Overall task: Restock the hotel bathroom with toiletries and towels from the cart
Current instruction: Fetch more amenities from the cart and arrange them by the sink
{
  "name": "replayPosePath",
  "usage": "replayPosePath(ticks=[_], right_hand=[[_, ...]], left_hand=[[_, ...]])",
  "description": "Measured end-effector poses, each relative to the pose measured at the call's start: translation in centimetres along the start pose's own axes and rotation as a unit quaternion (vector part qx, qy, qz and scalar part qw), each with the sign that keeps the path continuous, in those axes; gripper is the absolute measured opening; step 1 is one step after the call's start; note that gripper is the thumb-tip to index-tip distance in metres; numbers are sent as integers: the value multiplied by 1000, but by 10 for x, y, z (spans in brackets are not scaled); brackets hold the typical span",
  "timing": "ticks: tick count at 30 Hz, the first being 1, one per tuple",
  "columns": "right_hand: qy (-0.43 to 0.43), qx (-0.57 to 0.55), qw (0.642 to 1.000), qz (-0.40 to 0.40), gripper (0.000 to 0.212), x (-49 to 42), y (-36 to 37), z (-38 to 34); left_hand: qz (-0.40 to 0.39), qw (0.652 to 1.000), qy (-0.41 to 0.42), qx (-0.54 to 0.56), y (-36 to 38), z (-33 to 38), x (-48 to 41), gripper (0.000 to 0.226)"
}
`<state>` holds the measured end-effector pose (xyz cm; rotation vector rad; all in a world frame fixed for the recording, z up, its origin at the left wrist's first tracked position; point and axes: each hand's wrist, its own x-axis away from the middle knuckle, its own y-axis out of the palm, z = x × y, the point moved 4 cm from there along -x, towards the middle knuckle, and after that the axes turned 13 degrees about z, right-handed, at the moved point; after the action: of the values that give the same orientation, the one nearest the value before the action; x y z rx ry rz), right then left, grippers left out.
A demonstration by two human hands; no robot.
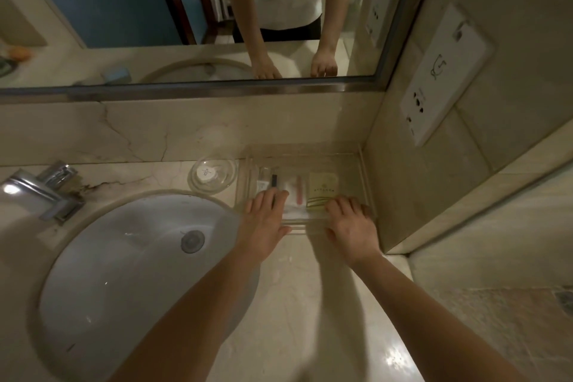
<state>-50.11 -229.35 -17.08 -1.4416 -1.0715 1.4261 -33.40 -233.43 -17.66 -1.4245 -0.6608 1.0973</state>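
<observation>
In the corner of the beige marble bench [294, 288], a clear acrylic tray [366, 183] holds a pale yellow sachet [322, 187] and blurred clear packets [293, 194]. The left hand [263, 223] lies flat-fingered on those packets; the right hand's [352, 226] grip curls at the tray's front rim, whether pinching anything I cannot tell.

**Corner tight, front open**

The tray [363, 164] sits in the corner, with the side wall [403, 195] close on its right, the back wall [217, 130] behind, and the soap dish [228, 186] just beside it on the left. You can reach in from the front over bare counter [297, 288]. The sink [124, 257] and tap [46, 192] fill the left.
</observation>
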Motion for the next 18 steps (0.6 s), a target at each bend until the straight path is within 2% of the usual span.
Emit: replayPosePath(ticks=[4,9,14,18], right_hand=[[23,-19,998,-47,34,-10,2,2],[46,-33,997,-58,38,-8,-4,-1],[65,-15,997,-44,61,22,-19,-3],[77,-20,996,-39,48,44,-37,-7]], left_hand=[[-16,999,-20,-25,2,1,-9,74],[-46,999,-11,-20,1,3,-8,65],[-85,996,19,27,-5,-3,14,64],[-89,992,76,55,-25,8,23,59]])
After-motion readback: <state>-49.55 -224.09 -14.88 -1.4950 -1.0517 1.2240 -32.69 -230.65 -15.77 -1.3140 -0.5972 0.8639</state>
